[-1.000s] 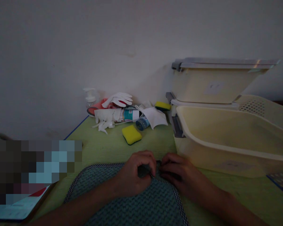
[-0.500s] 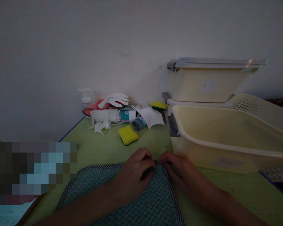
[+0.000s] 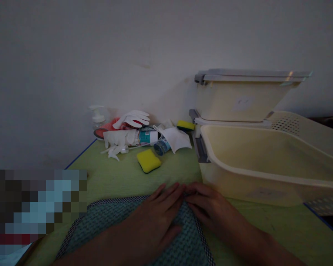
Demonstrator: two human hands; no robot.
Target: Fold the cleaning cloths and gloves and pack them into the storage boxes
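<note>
A teal textured cloth [image 3: 113,218] with a black-and-white checked border lies spread on the green tabletop in front of me. My left hand [image 3: 162,214] rests flat on it near its far right corner, fingers stretched out and thumb apart. At that same corner my right hand [image 3: 208,203] has its fingers bent together on the checked edge, seeming to pinch it; the fingertips are partly hidden. The two hands meet at the corner. Just beyond the cloth lies a yellow sponge [image 3: 148,161] with a dark underside.
Against the wall are a pump bottle [image 3: 97,116], white gloves [image 3: 132,119], a labelled bottle [image 3: 147,137], a small blue bottle [image 3: 162,147], a white mask [image 3: 178,138] and another sponge [image 3: 185,125]. Cream plastic bins [image 3: 238,177] stand at right, one lidded bin [image 3: 238,99] behind. Someone's pixelated figure [image 3: 36,207] is at left.
My left hand has gone from curled fingers at the corner to lying flat with fingers extended. The right hand stays at the corner, its fingers now closer to the left. The view has shifted slightly.
</note>
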